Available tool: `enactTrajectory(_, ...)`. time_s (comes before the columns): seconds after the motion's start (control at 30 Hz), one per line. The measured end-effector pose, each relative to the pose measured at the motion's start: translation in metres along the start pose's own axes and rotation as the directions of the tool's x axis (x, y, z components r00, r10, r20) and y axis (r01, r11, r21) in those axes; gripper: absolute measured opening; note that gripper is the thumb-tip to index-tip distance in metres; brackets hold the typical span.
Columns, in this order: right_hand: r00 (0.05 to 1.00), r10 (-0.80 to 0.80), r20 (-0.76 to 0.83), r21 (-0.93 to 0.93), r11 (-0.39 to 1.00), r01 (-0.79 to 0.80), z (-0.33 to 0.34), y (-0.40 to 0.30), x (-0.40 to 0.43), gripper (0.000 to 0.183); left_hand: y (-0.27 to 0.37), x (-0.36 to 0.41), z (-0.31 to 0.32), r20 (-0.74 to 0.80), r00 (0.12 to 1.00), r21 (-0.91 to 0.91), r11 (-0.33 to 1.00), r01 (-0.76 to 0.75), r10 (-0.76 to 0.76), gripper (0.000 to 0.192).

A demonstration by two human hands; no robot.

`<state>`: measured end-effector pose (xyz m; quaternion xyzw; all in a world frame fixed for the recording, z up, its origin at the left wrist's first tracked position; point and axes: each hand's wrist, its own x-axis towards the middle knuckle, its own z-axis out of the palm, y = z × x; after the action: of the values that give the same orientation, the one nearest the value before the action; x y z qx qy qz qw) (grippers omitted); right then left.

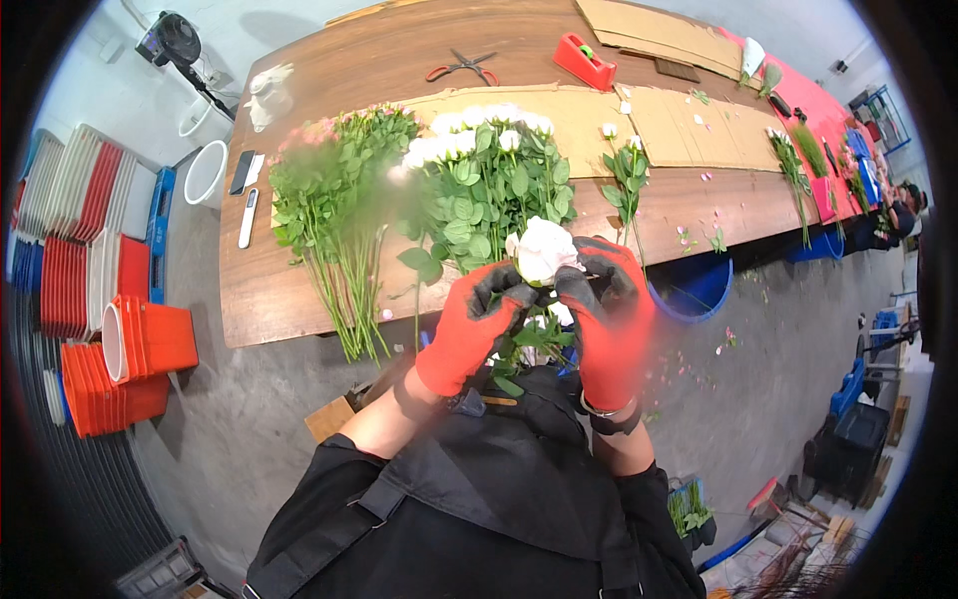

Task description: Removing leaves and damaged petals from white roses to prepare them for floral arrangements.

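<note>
A pale, blush-white rose (545, 251) is held up in front of my chest, between both hands. My left hand (483, 314), in a red glove with black palm and fingers, grips it just beneath the bloom; the stem there is mostly hidden. On the other side, my right hand (610, 311), gloved alike, has its thumb and fingers closed at the outer petals. Below the hands, more white blooms and green leaves (535, 341) show, partly covered. Behind the held rose, a bunch of white roses (494, 172) lies on the wooden table (359, 56).
Pink roses (337, 180) lie left of the white bunch, and a few loose white stems (627, 176) to its right. Cardboard (703, 135), red-handled scissors (462, 69) and a red tape dispenser (585, 61) are farther back. A blue bucket (692, 288) stands under the table's edge.
</note>
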<state>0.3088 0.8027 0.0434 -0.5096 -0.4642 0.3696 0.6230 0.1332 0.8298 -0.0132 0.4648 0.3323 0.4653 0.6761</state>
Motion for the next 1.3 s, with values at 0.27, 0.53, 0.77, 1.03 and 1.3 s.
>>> enactTrajectory(0.27, 0.974, 0.185, -0.129, 0.446, 0.888, -0.110, 0.008, 0.027, -0.008, 0.023, 0.016, -0.007, 0.023, -0.045, 0.991, -0.196, 0.974, 0.116, -0.127, 0.030)
enactTrajectory(0.53, 0.994, -0.100, -0.034, -0.025, 0.995, 0.099, -0.031, 0.003, -0.005, 0.024, 0.004, 0.006, -0.003, -0.003, 1.000, 0.023, 1.000, -0.010, 0.010, 0.027)
enactTrajectory(0.77, 0.977, -0.213, -0.005, -0.466, 0.865, 0.186, -0.003, -0.020, -0.008, 0.041, -0.002, -0.005, 0.010, -0.023, 1.000, 0.017, 1.000, 0.004, -0.003, 0.042)
enactTrajectory(1.03, 0.771, -0.621, 0.141, -0.667, 0.516, 0.538, -0.007, 0.019, -0.019, 0.035, -0.001, -0.003, 0.013, -0.049, 0.998, 0.061, 0.998, -0.024, 0.027, 0.023)
enactTrajectory(1.3, 0.981, -0.046, -0.187, -0.112, 0.993, 0.025, -0.011, 0.032, -0.037, 0.016, 0.010, 0.005, 0.015, -0.015, 0.973, -0.270, 0.938, 0.216, -0.229, 0.028)
